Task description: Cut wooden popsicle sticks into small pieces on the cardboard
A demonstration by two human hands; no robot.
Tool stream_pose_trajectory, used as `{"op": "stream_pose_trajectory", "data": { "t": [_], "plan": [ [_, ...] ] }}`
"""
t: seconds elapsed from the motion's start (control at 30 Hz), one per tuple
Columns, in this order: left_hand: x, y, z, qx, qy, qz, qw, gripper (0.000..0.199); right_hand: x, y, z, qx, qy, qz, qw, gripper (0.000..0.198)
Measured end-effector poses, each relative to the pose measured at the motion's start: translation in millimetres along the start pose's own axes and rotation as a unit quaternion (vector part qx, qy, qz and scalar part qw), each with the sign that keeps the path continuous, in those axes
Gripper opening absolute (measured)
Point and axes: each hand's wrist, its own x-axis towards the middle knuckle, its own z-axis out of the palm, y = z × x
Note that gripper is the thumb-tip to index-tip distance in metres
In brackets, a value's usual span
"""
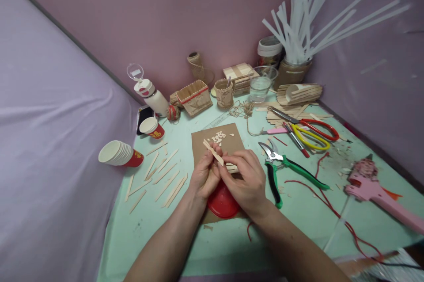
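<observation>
Between my two hands is a pale wooden craft stick [213, 153], held tilted over the brown cardboard [202, 140]. My left hand [206, 175] grips it from the left, fingers closed around its lower side. The fingertips of my right hand [245, 176] pinch its near end. Below my hands a round red lid [223, 202] lies on the cardboard, partly covered by them. A few more wooden pieces [232, 168] show just behind my right fingers. Small cut wood chips [218, 137] are scattered on the cardboard beyond my hands.
Loose craft sticks [165, 178] lie at left near stacked paper cups [121, 154]. To the right are green-handled pruning shears [281, 162], yellow-and-red-handled scissors [308, 129], red cord [327, 202] and a pink glue gun [371, 187]. A water cup [260, 87] stands behind.
</observation>
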Motion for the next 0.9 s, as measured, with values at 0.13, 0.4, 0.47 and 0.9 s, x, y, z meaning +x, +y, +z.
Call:
{"op": "stream_pose_trajectory", "data": {
  "t": [0.13, 0.4, 0.47, 0.9],
  "plan": [
    [0.5, -0.3, 0.0, -0.001, -0.003, 0.002, 1.000, 0.039, -0.8, 0.1, -0.3, -0.003, 0.000, 0.003, 1.000, 0.013],
    [1.2, -2.2, 0.7, 0.003, 0.018, 0.024, 1.000, 0.031, -0.7, -1.0, 0.4, -0.003, -0.006, 0.008, 1.000, 0.012],
    [1.3, -2.6, 0.8, -0.001, 0.018, 0.034, 0.999, 0.031, -1.2, -2.0, 0.7, 0.002, -0.006, 0.017, 1.000, 0.012],
    [3.5, -2.6, -3.9, 0.020, 0.001, 0.025, 0.999, 0.028, -2.1, -3.3, 1.9, 0.020, -0.003, 0.030, 0.999, 0.017]
  ]
}}
